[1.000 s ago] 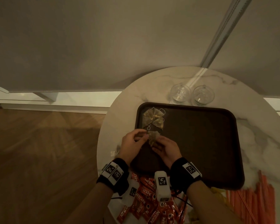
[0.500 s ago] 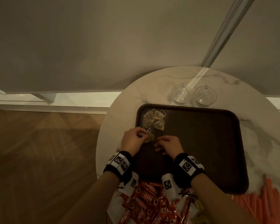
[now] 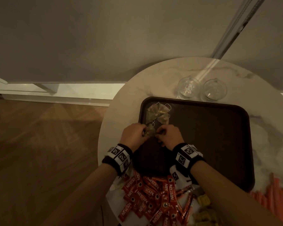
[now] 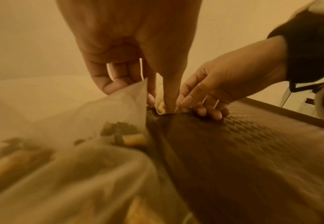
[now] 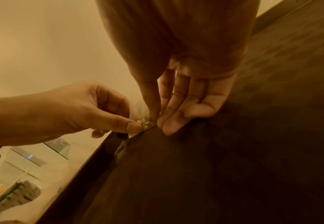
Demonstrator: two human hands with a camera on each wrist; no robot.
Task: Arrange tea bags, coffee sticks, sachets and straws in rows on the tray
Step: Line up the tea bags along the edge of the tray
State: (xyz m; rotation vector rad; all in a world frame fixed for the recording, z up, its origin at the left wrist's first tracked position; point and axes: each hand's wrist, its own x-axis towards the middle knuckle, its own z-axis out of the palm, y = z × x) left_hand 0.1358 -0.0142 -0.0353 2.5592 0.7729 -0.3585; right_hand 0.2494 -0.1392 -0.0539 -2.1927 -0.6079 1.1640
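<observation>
A dark brown tray lies on a round marble table. Two pyramid tea bags rest in its far left corner. A third tea bag sits just below them at the tray's left rim, pinched from both sides: my left hand holds its left edge, my right hand its right corner. The wrist views show thumb and fingertips of each hand closed on the tea bag, low over the tray floor. Red coffee sticks, yellow sachets and orange straws lie on the table near me.
Two clear glass cups stand just behind the tray's far edge. More loose tea bags lie close under my left wrist. The table's left edge drops to a wooden floor; a wall runs behind.
Both hands have carried the tea bag a little farther up the tray, nearer the two bags in the corner. The pinch on it is unchanged.
</observation>
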